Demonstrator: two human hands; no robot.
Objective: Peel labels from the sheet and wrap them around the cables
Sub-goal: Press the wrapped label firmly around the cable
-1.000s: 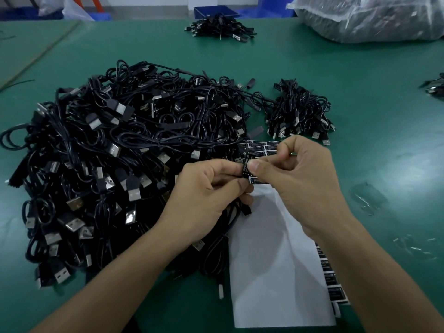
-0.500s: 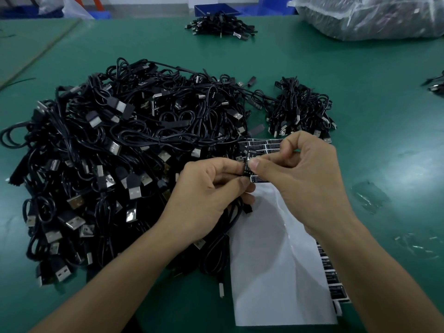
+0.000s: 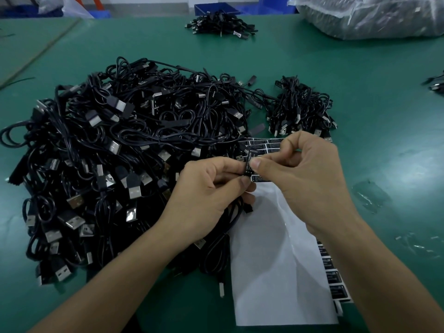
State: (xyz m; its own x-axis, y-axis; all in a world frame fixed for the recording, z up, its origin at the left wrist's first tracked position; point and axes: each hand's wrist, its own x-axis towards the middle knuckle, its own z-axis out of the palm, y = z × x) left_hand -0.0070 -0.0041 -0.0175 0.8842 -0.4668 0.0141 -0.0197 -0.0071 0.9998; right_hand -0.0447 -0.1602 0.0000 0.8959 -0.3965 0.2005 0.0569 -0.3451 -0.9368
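Black label (image 3: 249, 162) pinched at centre frame between the fingers (image 3: 259, 163) of the right hand (image 3: 310, 181) and the left hand (image 3: 206, 195), which also grips a cable (image 3: 234, 218), apparently to fold the label round it. Below lies the white sheet (image 3: 276, 265); at left, a cable heap (image 3: 120, 152) covers the green table (image 3: 384, 97), with blue bins (image 3: 216, 8) beyond.

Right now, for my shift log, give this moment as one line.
phase: label wrap; left hand: grips cable; right hand: pinches label; sheet: on table

Small black rectangular sticker (image 3: 249, 162), white print "LED CONTROLLER" partly covered, black stickers (image 3: 260, 179) on white backing sheet (image 3: 276, 260), fragments "LED CO", "OLLER".
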